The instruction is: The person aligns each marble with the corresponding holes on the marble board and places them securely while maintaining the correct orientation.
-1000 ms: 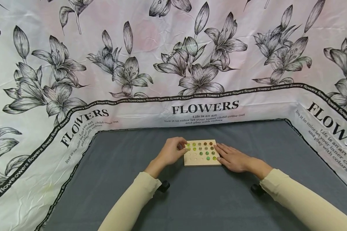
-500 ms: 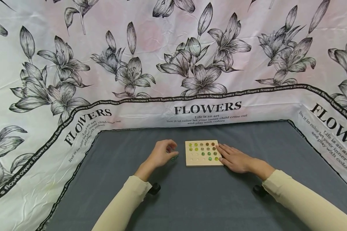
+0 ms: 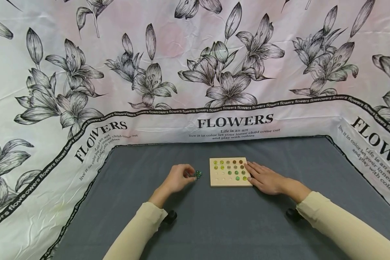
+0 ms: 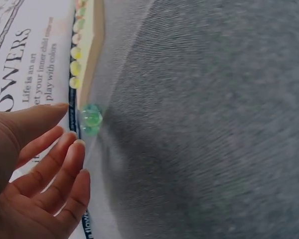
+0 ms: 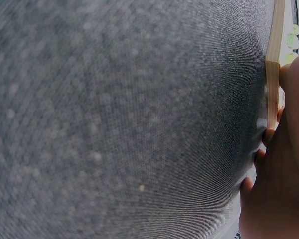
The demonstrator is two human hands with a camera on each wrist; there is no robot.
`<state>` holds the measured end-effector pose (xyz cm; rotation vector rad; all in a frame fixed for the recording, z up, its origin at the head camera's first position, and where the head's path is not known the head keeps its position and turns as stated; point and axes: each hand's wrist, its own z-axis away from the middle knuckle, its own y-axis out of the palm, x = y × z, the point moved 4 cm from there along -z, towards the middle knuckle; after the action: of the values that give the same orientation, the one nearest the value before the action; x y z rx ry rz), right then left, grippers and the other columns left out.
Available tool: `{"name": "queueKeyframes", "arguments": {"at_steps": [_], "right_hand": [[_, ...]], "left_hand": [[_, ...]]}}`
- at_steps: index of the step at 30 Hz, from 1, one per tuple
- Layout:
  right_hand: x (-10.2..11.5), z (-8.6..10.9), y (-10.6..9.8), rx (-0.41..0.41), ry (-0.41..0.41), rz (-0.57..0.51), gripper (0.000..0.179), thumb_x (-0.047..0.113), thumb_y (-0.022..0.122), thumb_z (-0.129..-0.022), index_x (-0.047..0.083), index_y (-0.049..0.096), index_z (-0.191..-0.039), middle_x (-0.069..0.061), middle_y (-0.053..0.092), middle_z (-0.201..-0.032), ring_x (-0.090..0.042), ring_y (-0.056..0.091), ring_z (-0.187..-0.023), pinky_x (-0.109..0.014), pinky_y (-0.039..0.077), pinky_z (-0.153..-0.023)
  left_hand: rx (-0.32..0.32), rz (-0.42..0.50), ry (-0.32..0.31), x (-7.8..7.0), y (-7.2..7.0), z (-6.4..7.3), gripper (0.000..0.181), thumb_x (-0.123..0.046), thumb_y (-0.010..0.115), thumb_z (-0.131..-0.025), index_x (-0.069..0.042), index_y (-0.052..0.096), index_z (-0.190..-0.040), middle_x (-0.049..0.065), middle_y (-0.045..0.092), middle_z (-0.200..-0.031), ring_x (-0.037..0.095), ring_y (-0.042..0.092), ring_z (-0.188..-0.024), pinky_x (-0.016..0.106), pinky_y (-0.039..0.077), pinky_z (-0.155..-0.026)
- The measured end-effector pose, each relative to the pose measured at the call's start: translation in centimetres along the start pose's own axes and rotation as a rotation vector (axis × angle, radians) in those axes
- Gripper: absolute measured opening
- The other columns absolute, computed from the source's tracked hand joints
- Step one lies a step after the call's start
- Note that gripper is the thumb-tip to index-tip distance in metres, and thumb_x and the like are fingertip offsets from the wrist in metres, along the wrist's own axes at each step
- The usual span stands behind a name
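Observation:
A pale wooden board (image 3: 223, 183) with rows of round hollows lies in the middle of the table in the head view. Glass marbles, yellow, clear, amber and green, sit in many hollows; those at the front left hold none. Just left of the board is a small cluster of green marbles (image 3: 198, 174). My left hand (image 3: 180, 177) is right at this cluster, thumb and fingertips parted. In the left wrist view the green marbles (image 4: 91, 119) show beyond the fingertips, nothing between them. My right hand (image 3: 267, 180) lies flat, its fingers resting on the board's right edge.
Dark grey cloth (image 3: 227, 224) covers the table. A white curtain (image 3: 169, 79) printed with lilies and lettering stands behind it and along both sides. Dark wrist mounts (image 3: 170, 216) show under the cuffs.
My left hand has left the board's left edge and moved left and down to the green marbles. My right hand stays on the board, and the head view has shifted slightly.

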<state>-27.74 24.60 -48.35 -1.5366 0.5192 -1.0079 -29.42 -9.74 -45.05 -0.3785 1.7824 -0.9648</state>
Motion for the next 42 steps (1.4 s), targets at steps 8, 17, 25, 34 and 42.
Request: {"name": "queueKeyframes", "arguments": {"at_steps": [8, 17, 25, 34, 42], "right_hand": [[0.3, 0.1, -0.3, -0.015, -0.017, -0.018, 0.065, 0.041, 0.037, -0.112, 0.0, 0.026, -0.161, -0.029, 0.024, -0.164, -0.051, 0.023, -0.149, -0.068, 0.023, -0.114], [0.2, 0.0, -0.4, 0.001, -0.011, -0.009, 0.067, 0.044, 0.034, -0.112, 0.0, 0.024, -0.161, -0.026, 0.021, -0.166, -0.048, 0.021, -0.151, -0.065, 0.021, -0.117], [-0.9, -0.5, 0.3, 0.01, 0.025, 0.007, 0.067, 0.043, 0.037, -0.112, 0.003, 0.022, -0.162, -0.022, 0.018, -0.168, -0.044, 0.018, -0.153, -0.062, 0.02, -0.119], [-0.9, -0.4, 0.7, 0.001, 0.026, -0.008, 0.064, 0.039, 0.04, -0.112, 0.002, 0.023, -0.162, -0.022, 0.02, -0.167, -0.044, 0.019, -0.153, -0.062, 0.02, -0.12], [-0.3, -0.2, 0.2, -0.004, -0.005, -0.015, 0.066, 0.044, 0.036, -0.112, 0.002, 0.024, -0.162, -0.026, 0.022, -0.165, -0.048, 0.021, -0.151, -0.066, 0.022, -0.116]], "left_hand": [[-0.028, -0.005, -0.005, 0.5, 0.9, -0.1, 0.013, -0.008, 0.081, -0.088, -0.002, 0.075, -0.098, 0.004, 0.07, -0.086, 0.013, 0.062, -0.075, 0.03, 0.052, -0.069], [-0.04, 0.004, -0.058, 0.5, 1.3, 0.0, 0.012, -0.009, 0.08, -0.089, -0.001, 0.075, -0.096, 0.003, 0.07, -0.083, 0.011, 0.061, -0.072, 0.03, 0.053, -0.067], [-0.052, 0.002, -0.081, 0.3, 1.4, -0.3, 0.012, -0.01, 0.081, -0.089, -0.001, 0.075, -0.094, 0.004, 0.068, -0.081, 0.01, 0.059, -0.069, 0.028, 0.051, -0.064], [-0.052, -0.008, -0.088, 0.4, 1.8, -0.3, 0.008, -0.009, 0.08, -0.089, -0.003, 0.075, -0.091, 0.002, 0.068, -0.078, 0.008, 0.057, -0.066, 0.027, 0.05, -0.062], [-0.057, 0.024, -0.065, -0.1, 1.8, -0.1, 0.01, -0.009, 0.08, -0.089, -0.002, 0.075, -0.094, 0.003, 0.07, -0.082, 0.012, 0.063, -0.071, 0.03, 0.054, -0.066]]}}
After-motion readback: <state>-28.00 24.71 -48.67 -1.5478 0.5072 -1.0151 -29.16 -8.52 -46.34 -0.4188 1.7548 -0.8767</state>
